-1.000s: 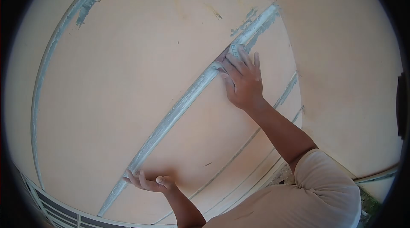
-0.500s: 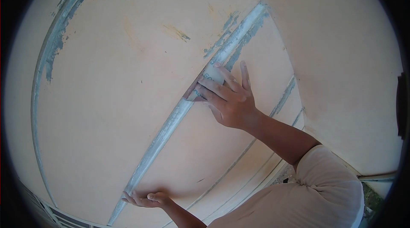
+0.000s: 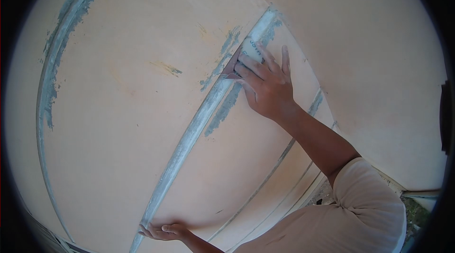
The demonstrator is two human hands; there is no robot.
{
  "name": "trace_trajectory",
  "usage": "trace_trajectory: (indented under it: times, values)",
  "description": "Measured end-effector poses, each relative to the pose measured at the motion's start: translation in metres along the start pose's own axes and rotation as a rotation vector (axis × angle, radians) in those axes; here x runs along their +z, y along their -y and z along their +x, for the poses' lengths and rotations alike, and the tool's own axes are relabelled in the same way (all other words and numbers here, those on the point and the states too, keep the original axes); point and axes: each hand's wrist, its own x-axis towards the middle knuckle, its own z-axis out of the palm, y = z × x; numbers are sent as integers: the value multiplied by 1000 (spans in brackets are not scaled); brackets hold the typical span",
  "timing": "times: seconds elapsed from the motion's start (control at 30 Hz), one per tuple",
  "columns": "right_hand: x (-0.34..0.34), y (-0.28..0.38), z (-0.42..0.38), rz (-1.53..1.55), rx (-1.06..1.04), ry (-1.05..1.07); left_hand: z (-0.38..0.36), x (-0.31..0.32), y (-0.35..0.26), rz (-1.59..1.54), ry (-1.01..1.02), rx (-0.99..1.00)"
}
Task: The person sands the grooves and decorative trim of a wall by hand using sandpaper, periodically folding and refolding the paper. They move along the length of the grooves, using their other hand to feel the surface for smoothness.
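My right hand presses a folded sheet of sandpaper over a raised strip on a pale panel. The sheet's white back carries blue print, and its reddish-brown grit side shows at the fold. The fingers lie over the sheet, with the little finger lifted away. The strip is whitish blue-grey and runs diagonally across the panel. Near its lower end my left hand is open, fingers stretched out and apparently resting at the strip, holding nothing visible. Grey patches border the strip near the sandpaper.
Another curved strip with ragged grey edges runs down the left. A thin grey line crosses the panel at lower right. A plain pale surface meets the panel along a seam. Slatted bars show at bottom left.
My right hand has slid up along the strip with the sandpaper, uncovering more grey patch below it. My left hand has barely moved. The view has shifted slightly.
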Motion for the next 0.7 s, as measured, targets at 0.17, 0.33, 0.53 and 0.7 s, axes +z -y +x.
trace_trajectory:
  times: [0.17, 0.33, 0.53, 0.7]
  values:
    - [1, -8, 3, 29, 19, -4, 0, 1, -1, 4, 0, 14]
    - [3, -4, 1, 51, 39, 3, 0, 0, -5, 6, 9, -17]
    - [8, 15, -2, 44, -11, -56, 1, 0, -4, -79, 6, 1]
    - [13, 63, -16, 109, 5, -91, 2, 3, -3, -256, -19, 36]
